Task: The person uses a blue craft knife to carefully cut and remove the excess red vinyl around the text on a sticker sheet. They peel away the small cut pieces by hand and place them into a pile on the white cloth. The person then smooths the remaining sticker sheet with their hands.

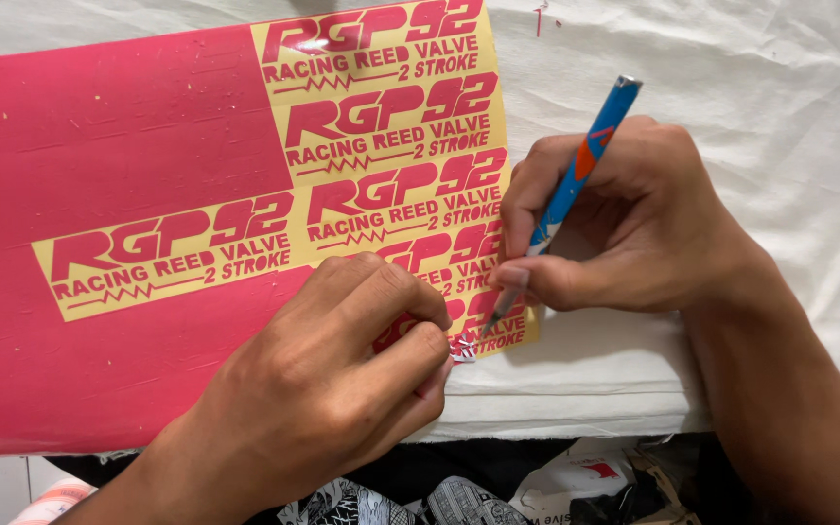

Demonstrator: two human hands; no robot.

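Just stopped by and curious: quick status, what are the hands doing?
Right hand grips blue pen knife, tip at sticker sheet corner. Left hand pinches small scrap there. Nothing in the way.

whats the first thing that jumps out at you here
A big red vinyl sheet fills the left of the view, with yellow panels of red lettering exposed in its middle. At its lower right edge the right hand holds a blue and orange pen-shaped tool tip-down, while the left hand pinches a small scrap.
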